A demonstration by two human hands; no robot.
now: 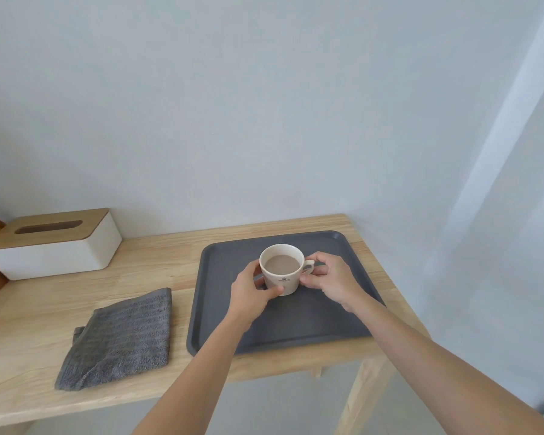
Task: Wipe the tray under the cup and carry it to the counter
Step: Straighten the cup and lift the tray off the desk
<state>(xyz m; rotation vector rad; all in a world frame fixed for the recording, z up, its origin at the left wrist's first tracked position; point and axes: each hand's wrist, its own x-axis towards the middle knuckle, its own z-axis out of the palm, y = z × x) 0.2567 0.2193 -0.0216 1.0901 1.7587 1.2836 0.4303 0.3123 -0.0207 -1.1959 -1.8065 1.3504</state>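
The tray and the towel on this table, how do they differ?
The tray is a rigid, smooth, flat rectangle with a raised rim; the towel is soft, ribbed and folded, one corner sticking out. The tray carries a full cup held by both hands, left hand and right hand; the towel lies untouched and bears nothing. The tray sits at the table's right end, the towel to its left. Both are dark grey.
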